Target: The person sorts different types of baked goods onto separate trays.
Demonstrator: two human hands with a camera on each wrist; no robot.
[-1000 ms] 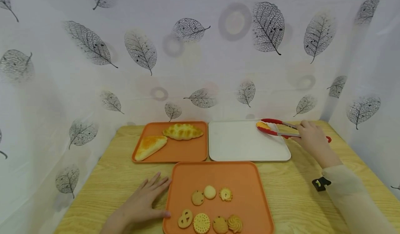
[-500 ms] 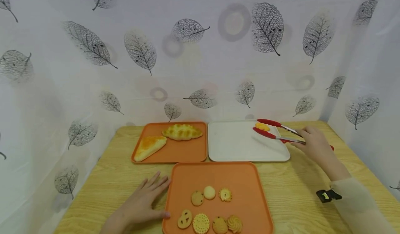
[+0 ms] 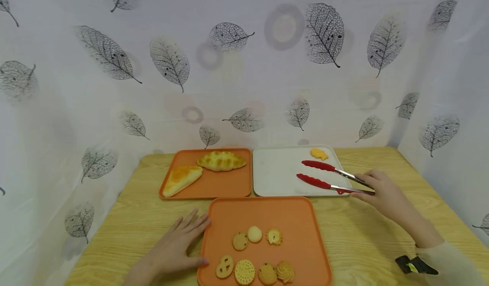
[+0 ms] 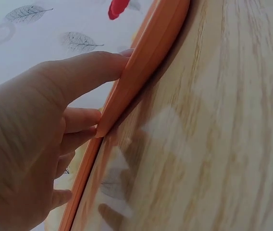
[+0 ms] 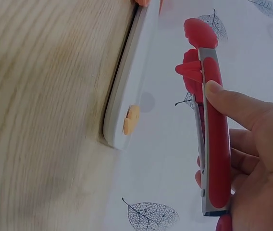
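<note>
My right hand [image 3: 386,197] grips red-tipped metal tongs [image 3: 315,180] above the front right of the white tray [image 3: 282,184]. The tongs' arms stand apart with nothing between them. Behind their tips, a small orange fish-shaped cookie [image 3: 318,153] lies at the tray's back right. In the right wrist view, thumb and fingers wrap the tongs' red handle [image 5: 217,144]. My left hand [image 3: 172,243] has its fingers spread. Its fingertips and thumb touch the left edge of the near orange tray [image 3: 282,214], which bears several cookies, among them a pretzel-shaped one [image 3: 225,267].
A second orange tray [image 3: 225,188] at the back left holds a triangular pastry [image 3: 182,180] and a long ridged bread [image 3: 221,161]. All three trays stand close together on a wooden table [image 3: 126,218]. A leaf-patterned curtain [image 3: 244,78] hangs behind and at both sides.
The tongs have spread and let go of the fish-shaped cookie, which now lies on the white tray. My right hand has drawn the tongs toward me. The left hand stays put.
</note>
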